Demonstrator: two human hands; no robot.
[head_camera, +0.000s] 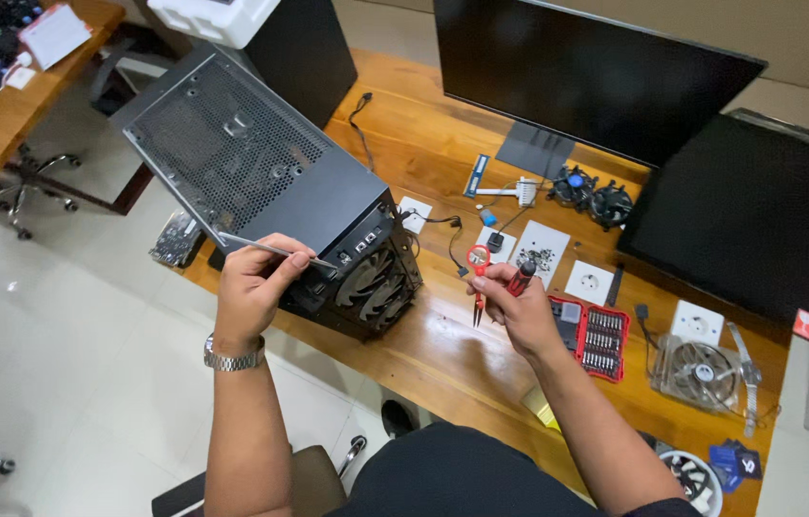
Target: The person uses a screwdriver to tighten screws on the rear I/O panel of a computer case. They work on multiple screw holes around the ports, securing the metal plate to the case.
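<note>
Now left hand (253, 287) pinches thin rod (265, 248); right hand (517, 308) clasps cutters (478, 273).

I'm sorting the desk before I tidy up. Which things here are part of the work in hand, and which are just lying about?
In use:
left hand holding tweezers at the PC case
right hand holding red snips and a screwdriver

Lying about:
bit set
monitor
loose fans
clear fan
RAM stick
</note>
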